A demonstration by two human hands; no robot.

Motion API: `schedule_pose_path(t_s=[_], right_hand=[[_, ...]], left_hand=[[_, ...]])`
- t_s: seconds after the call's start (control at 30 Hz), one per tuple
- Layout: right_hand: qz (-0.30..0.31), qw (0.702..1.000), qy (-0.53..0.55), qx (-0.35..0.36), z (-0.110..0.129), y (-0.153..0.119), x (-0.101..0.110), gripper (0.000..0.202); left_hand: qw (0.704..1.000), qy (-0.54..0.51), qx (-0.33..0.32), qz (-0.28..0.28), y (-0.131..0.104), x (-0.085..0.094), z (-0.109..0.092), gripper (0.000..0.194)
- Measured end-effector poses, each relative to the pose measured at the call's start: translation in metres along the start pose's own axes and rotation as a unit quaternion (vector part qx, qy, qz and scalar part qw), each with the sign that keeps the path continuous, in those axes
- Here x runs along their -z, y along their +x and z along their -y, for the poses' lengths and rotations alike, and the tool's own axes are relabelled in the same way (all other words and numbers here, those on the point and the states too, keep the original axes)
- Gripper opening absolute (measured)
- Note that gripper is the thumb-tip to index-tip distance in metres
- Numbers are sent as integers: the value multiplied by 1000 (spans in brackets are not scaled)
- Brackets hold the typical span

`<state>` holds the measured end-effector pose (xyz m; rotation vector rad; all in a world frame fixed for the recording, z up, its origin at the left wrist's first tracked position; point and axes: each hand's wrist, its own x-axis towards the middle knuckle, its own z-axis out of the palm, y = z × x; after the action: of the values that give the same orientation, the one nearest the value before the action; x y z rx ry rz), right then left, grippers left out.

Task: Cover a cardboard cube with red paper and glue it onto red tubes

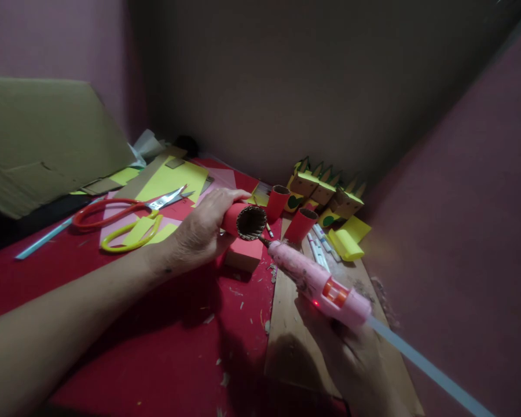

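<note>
My left hand (204, 226) is wrapped round a red cardboard tube (232, 220), its open end with a corrugated inside facing me. In my right hand (342, 347) is a pink hot glue gun (306, 269) with a small red light lit and a long glue stick out of its back. The gun's nozzle is at the lower rim of the tube; whether it touches, I cannot tell. Below the tube sits a red-topped cardboard block (244, 255). Two more red tubes (278, 201) stand just beyond.
Scissors (156, 205) with red and yellow handles lie at left, near a blue-white stick (47, 237). Yellow card figures (325, 188), markers (319, 249) and a yellow paper roll (346, 245) are at right on a brown board (282, 324). A big cardboard sheet (47, 133) leans at back left.
</note>
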<state>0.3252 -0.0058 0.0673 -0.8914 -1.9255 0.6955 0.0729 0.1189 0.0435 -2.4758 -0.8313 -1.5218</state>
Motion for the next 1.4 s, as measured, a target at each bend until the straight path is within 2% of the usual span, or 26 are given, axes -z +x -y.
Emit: schedule_pose_path(t_s=[0.3, 0.5, 0.83, 1.1, 1.23, 1.4], right_hand=[[-17, 999, -23, -28, 6, -1, 1, 51], [-13, 999, -23, -37, 8, -1, 0, 59], [-11, 999, -16, -32, 14, 1, 0, 58], [-10, 1000, 20, 15, 1, 5, -8, 37], [0, 999, 24, 21, -7, 12, -8, 35], [1, 1000, 12, 5, -4, 12, -10, 33]], left_hand=[[1000, 5, 24, 8, 2, 0, -4, 45], [1000, 2, 17, 13, 3, 1, -5, 46], [1000, -4, 9, 15, 2, -1, -4, 44], [1000, 3, 12, 22, 1, 0, -4, 44], [1000, -2, 4, 23, 1, -1, -3, 46], [1000, -7, 3, 22, 0, -1, -1, 46]])
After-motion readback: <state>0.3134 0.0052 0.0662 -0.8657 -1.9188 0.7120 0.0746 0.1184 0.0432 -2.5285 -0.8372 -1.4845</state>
